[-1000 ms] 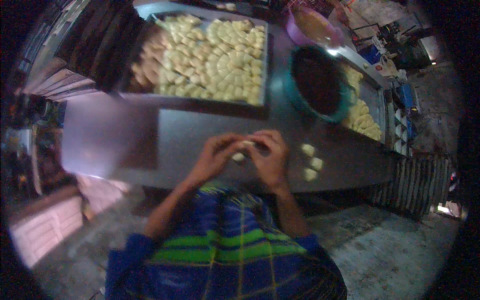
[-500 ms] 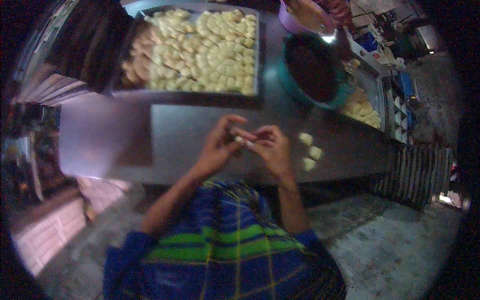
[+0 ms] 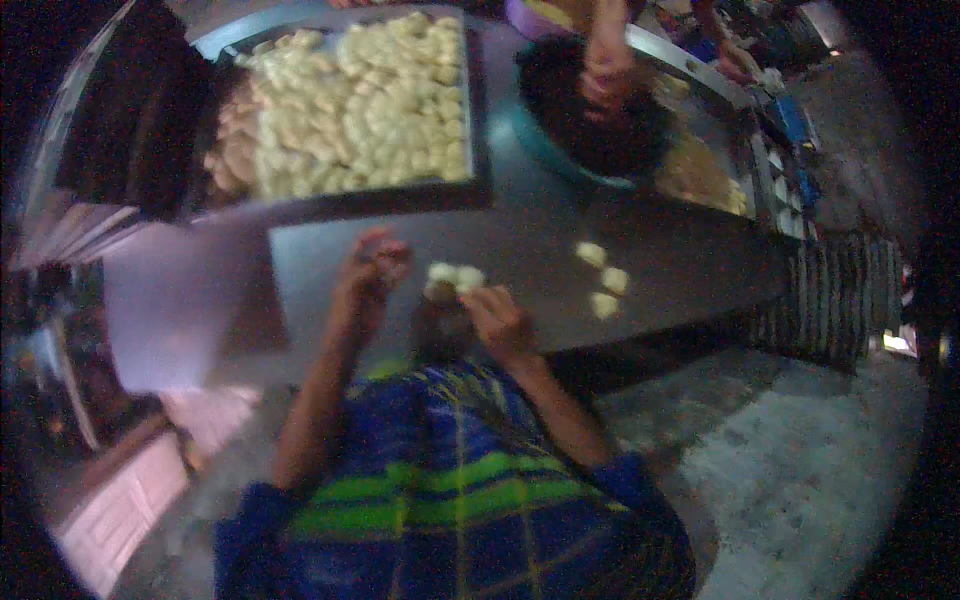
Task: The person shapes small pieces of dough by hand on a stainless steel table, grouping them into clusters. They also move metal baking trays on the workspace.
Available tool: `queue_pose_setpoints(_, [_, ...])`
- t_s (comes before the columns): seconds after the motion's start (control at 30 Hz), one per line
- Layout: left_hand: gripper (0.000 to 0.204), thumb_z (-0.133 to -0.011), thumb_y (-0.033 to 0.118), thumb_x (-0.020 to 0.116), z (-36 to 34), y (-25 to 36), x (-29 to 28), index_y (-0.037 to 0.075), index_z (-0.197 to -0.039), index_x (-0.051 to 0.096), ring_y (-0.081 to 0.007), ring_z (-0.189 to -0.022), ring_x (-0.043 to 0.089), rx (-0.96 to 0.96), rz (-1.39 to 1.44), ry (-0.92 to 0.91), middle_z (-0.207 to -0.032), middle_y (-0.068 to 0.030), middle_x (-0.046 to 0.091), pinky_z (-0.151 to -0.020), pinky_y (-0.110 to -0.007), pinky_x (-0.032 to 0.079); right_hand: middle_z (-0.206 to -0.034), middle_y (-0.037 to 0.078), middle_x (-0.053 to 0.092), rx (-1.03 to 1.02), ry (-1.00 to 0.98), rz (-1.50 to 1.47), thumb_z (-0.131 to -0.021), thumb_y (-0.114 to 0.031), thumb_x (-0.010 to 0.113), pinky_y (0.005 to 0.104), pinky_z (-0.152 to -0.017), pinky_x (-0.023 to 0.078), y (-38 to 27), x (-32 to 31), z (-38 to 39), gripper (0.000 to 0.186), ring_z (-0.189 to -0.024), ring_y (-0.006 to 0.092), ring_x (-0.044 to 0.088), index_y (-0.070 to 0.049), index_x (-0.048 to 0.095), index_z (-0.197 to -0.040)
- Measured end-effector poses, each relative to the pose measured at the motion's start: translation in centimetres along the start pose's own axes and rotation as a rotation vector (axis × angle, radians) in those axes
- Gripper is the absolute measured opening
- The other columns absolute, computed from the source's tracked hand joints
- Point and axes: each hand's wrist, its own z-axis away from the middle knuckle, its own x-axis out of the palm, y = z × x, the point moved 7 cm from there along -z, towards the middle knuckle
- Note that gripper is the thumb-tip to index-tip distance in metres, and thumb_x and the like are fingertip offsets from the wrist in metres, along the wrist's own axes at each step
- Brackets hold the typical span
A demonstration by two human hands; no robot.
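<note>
Half a second earlier both hands had been joined over one pale lump at the middle of the bench [image 3: 680, 275]; by this moment they had parted. The left hand [image 3: 372, 268] had drawn off to the left and hung just above the dark surface with its fingers curled in. Whether they pinched anything could not be told through the blur. The right hand [image 3: 497, 318] sat nearer the body, its fingers closed on the dough piece [image 3: 452, 277], which rose just above and left of the knuckles. That piece looked like two small pale lobes side by side, with its long axis running roughly left to right across the view.

The dough lay between the two hands, touching the right and apart from the left, so the right hand was plainly the nearer. From the left fingers it lay to the right and slightly toward the body.

Three small dough pieces [image 3: 603, 282] rested on the bench further right, close together and well clear of both hands. Beyond them stood a tray of shaped dough pieces [image 3: 370, 105], with a teal bowl of dark filling [image 3: 590, 120] to its right, into which another person's hand [image 3: 605, 70] reached.
</note>
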Motion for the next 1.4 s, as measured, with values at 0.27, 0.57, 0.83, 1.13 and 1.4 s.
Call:
queue_pose_setpoints(0.27, [0.036, -0.092, 0.017, 0.059, 2.5, -0.5, -4.4, 0.007, -0.126, 0.049, -0.0229, -0.107, 0.06, -0.033, -0.154, 0.195, -0.114, -0.009, 0.061, -0.094, -0.036, 0.046, -0.11, 0.012, 0.066, 0.47, 0.293, 0.006, -0.086, -0.006, 0.059, 0.0384, -0.088, 0.051, 7.0, -3.8, 1.4, 0.025, -0.103, 0.0283, 0.063, -0.006, 0.068, -0.109])
queue_pose_setpoints(0.57, [0.022, -0.09, 0.015, 0.062, 2.1, -1.6, -2.4, 0.009, -0.111, 0.057, -0.0209, -0.104, 0.059, -0.135, -0.126, 0.124, -0.105, -0.0055, 0.06, -0.093, -0.033, 0.047, -0.107, 0.014, 0.068, 0.607, 0.297, 0.141, -0.085, -0.002, 0.058, 0.0365, -0.086, 0.052, 20.6, -4.6, 3.6, 0.024, -0.102, 0.0289, 0.065, -0.004, 0.07, -0.106])
queue_pose_setpoints(0.83, [0.022, -0.087, 0.01, 0.063, 3.4, 3.9, 11.0, 0.008, -0.108, 0.06, -0.025, -0.102, 0.06, 0.512, -1.127, -0.04, -0.108, -0.0121, 0.063, -0.093, -0.035, 0.046, -0.113, 0.008, 0.066, 0.656, 0.199, -0.839, -0.085, 0.001, 0.065, 0.0329, -0.091, 0.052, 8.0, -5.7, -2.3, 0.037, -0.099, 0.0188, 0.063, -0.002, 0.061, -0.122])
queue_pose_setpoints(1.13, [0.033, -0.08, 0.019, 0.07, 6.1, 2.6, 19.4, 0.007, -0.109, 0.064, -0.0308, -0.093, 0.062, 0.972, -1.304, -0.526, -0.094, -0.0104, 0.064, -0.086, -0.042, 0.048, -0.112, 0.009, 0.064, 0.365, 0.024, -1.25, -0.088, -0.008, 0.062, 0.0364, -0.091, 0.052, -5.3, -7.3, -1.2, 0.037, -0.098, 0.0214, 0.063, -0.004, 0.057, -0.125])
queue_pose_setpoints(1.4, [0.052, -0.09, 0.041, 0.059, 1.2, 0.5, 17.7, 0.002, -0.124, 0.054, -0.0267, -0.123, 0.05, 0.234, -0.413, -0.421, -0.129, -0.0118, 0.054, -0.102, -0.044, 0.038, -0.117, 0.01, 0.061, 0.658, 0.379, -1.51, -0.09, -0.017, 0.061, 0.0395, -0.09, 0.051, 5.5, -9.1, -1.1, 0.038, -0.103, 0.0226, 0.06, -0.004, 0.055, -0.126])
